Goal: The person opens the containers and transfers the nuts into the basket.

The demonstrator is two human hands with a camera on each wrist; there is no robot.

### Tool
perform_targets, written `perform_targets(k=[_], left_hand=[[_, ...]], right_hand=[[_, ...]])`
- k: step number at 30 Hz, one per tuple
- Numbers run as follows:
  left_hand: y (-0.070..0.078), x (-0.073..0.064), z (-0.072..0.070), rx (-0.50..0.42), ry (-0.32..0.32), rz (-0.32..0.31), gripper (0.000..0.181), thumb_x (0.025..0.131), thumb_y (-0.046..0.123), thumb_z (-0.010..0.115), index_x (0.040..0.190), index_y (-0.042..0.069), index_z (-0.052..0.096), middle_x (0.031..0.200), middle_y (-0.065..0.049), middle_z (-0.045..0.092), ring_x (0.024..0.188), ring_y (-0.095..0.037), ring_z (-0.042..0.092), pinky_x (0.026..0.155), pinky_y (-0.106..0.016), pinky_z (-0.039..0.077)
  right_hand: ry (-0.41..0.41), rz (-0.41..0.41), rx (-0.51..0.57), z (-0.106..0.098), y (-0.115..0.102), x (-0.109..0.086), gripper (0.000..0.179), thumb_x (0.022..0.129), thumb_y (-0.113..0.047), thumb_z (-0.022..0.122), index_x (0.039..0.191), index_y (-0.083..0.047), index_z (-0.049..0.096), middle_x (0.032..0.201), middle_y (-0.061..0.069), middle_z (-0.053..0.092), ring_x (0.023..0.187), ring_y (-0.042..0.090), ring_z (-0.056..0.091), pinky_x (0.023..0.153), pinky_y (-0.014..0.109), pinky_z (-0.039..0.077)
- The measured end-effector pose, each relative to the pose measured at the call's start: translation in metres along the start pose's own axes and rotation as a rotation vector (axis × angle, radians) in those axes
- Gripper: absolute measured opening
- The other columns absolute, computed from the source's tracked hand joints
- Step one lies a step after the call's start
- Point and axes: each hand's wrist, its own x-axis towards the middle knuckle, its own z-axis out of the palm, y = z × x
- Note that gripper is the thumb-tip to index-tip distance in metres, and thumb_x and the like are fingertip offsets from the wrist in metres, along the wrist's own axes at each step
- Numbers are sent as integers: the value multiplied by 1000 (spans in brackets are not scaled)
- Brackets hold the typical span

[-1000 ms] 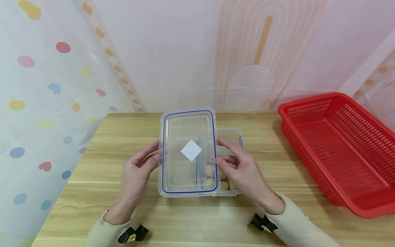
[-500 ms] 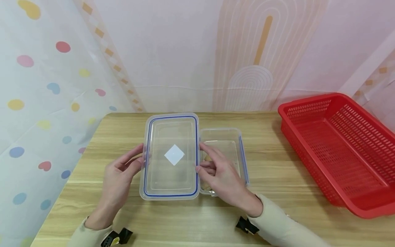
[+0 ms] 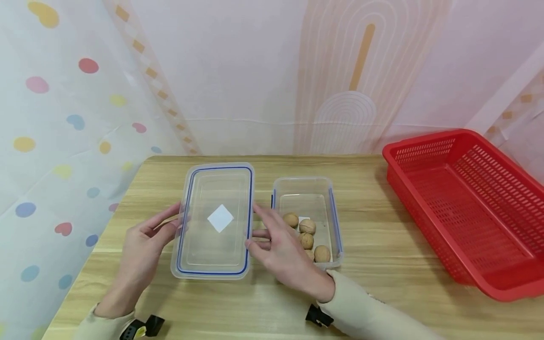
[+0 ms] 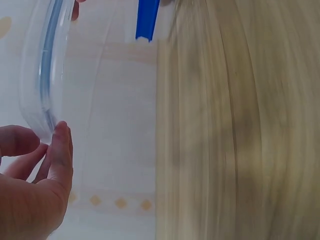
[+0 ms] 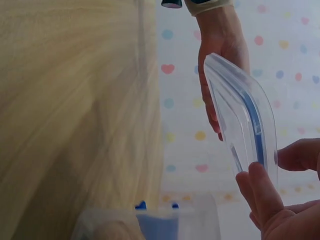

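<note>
A clear plastic lid point(image 3: 216, 189) with a blue seal and a white diamond-shaped sticker is held up over the table, left of the container. My left hand point(image 3: 142, 250) pinches its left long edge between thumb and fingers. On the opposite edge, my right hand point(image 3: 286, 255) pinches it the same way. The right wrist view shows the lid point(image 5: 245, 115) tilted and off the tabletop. A clear container point(image 3: 314, 203) with blue side clips stands uncovered to the right, holding several walnuts point(image 3: 322, 253). My right hand hides its near left corner.
A red plastic basket point(image 3: 463, 203) with slotted walls stands at the right side of the wooden table point(image 3: 365, 226). A patterned cloth point(image 3: 255, 80) hangs behind the table and along its left.
Both hands have carried the lid leftward and slightly nearer, from partly over the container to beside it. The walnuts now show more fully. Container and basket have stayed put.
</note>
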Motion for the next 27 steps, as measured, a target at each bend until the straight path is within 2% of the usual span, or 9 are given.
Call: perform_targets(k=[6, 14, 20, 24, 27], left_hand=[[-4, 2, -13, 27, 20, -32, 37, 100, 3, 67, 137, 1, 66, 121, 13, 74, 96, -4, 74, 85, -18, 58], [-10, 4, -27, 57, 36, -67, 36, 100, 5, 67, 136, 5, 68, 119, 18, 73, 95, -2, 73, 83, -16, 58], [-13, 6, -37, 84, 26, -88, 33, 99, 6, 69, 132, 10, 72, 120, 18, 73, 100, 2, 70, 82, -15, 57], [-15, 8, -43, 118, 14, -115, 32, 98, 5, 71, 129, 13, 75, 120, 20, 72, 100, 5, 69, 80, -15, 58], [-16, 9, -48, 180, 8, -145, 34, 99, 7, 71, 133, 8, 72, 115, 25, 71, 96, 6, 69, 78, -15, 58]], right_hand=[[9, 23, 42, 21, 4, 4, 77, 97, -3, 68, 163, -6, 29, 163, 15, 32, 110, 27, 70, 85, 21, 59], [13, 38, 32, 40, 7, 9, 79, 97, -5, 69, 164, -6, 27, 165, 15, 30, 108, 16, 70, 79, 17, 59], [9, 63, 48, 51, 12, 11, 79, 98, -7, 67, 164, -7, 26, 167, 12, 29, 109, 14, 69, 78, 17, 58], [-2, 87, 3, 56, 18, 14, 77, 99, -11, 66, 165, -7, 24, 168, 12, 28, 110, 12, 68, 82, 16, 57], [-12, 102, -27, 60, 24, 16, 77, 100, -10, 65, 164, -6, 23, 168, 13, 27, 109, 10, 68, 86, 17, 55]])
